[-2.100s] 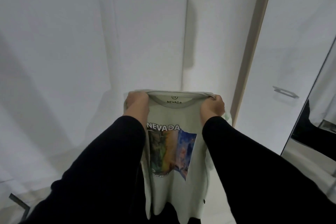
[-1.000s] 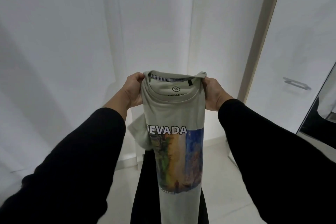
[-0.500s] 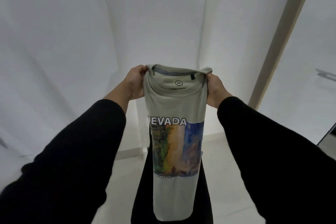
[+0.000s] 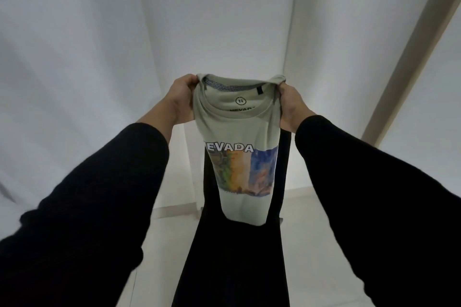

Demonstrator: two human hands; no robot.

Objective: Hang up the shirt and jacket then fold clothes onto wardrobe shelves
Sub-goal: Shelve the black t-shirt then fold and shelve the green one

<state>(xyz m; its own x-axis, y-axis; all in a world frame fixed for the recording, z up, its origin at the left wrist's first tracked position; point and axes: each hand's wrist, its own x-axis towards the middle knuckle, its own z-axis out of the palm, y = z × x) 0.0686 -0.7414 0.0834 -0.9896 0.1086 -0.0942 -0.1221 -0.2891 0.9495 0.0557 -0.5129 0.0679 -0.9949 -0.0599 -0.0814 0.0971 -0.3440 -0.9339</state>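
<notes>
Shirt (image 4: 238, 132): one pale grey-green T-shirt, held up in the air in the middle of the view, well off the floor, its front turned towards the camera. It is folded lengthwise into a narrow column, so the printed word across the chest loses part of its first letter at the left edge. Below that word sits one colourful rectangular picture, green on the left, orange in the middle, blue on the right. Inside the neck there is one round logo with a letter in it, a line of small print under it, and one small dark tab at the collar's far edge.

Two hands hold it, one at each top corner. On the left, the left hand (image 4: 180, 100) grips the shoulder edge, fingers curled round the cloth with the thumb on the near side. On the right, the right hand (image 4: 292, 105) pinches the other shoulder, where the fabric bunches into a small knot above the fingers. Two black sleeves (image 4: 104, 194) run from the near corners up to the wrists.

Behind the hanging shirt, a dark garment (image 4: 237, 257) stretches down to the near edge. White walls (image 4: 87, 32) fill the far side, a pale floor (image 4: 294, 209) lies below, and one beige upright strip (image 4: 409, 45) slants along the right
</notes>
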